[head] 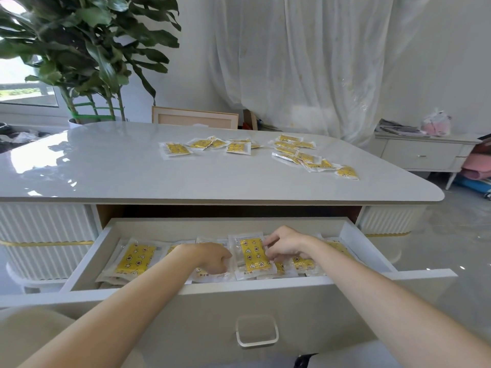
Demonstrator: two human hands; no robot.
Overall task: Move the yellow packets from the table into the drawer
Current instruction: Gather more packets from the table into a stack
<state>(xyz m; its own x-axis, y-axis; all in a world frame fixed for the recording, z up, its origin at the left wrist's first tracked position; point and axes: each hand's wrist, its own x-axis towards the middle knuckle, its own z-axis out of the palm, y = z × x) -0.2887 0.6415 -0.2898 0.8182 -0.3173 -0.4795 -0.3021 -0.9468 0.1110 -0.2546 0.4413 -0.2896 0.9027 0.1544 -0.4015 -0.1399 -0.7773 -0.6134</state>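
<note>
Head view: yellow packet (252,254) sits upright-ish on top of the row in the open drawer (87,251), propped between both hands, probably to square it with the stack before letting go. Right hand (283,244) has fingers curled, pinching the packet's right edge; left hand (212,257) is loosely closed against its left edge, fingertips tucked down among the packets, so whether it actually grips anything I cannot tell. Drawer already holds a layer of the same packets side by side, e.g. one lying flat at the left end (135,260); laying them in rows looks like a way to keep them flat and fit more in. Two loose clusters still on the surface (106,168): left group (207,146) and right group (305,154), overlapping, far side from the drawer, so the job is roughly half done by my read. Reach to those goes over the drawer front and most of the surface, nothing in the path. Drawer handle (256,332) is clear of the arms. Around: potted plant (87,49) and a wooden frame (195,117) behind the surface, plastic-draped wall, low cabinet (422,152) far right; none interfere.
</note>
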